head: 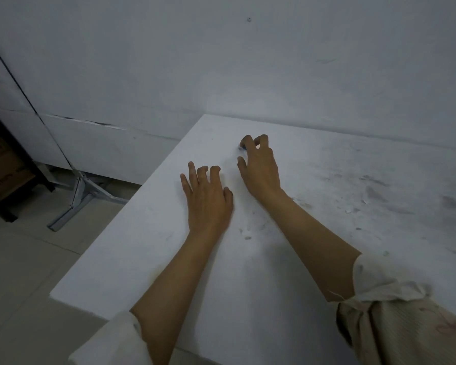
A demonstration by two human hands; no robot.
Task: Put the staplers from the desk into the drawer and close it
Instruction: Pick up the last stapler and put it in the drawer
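Two bare hands of yours lie over the white, matte, scuffed desk. No writing reads clearly; the brown cardboard box at far left shows only blurred marks. Your left hand lies flat, fingers loosely spread. Your right hand, farther off, curls its fingertips around a small bluish thing, mostly hidden; whether it is a stapler, you cannot tell.

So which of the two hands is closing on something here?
The right hand, farther back on the desk: its fingers curl around a small dark thing. The left hand rests flat, empty.
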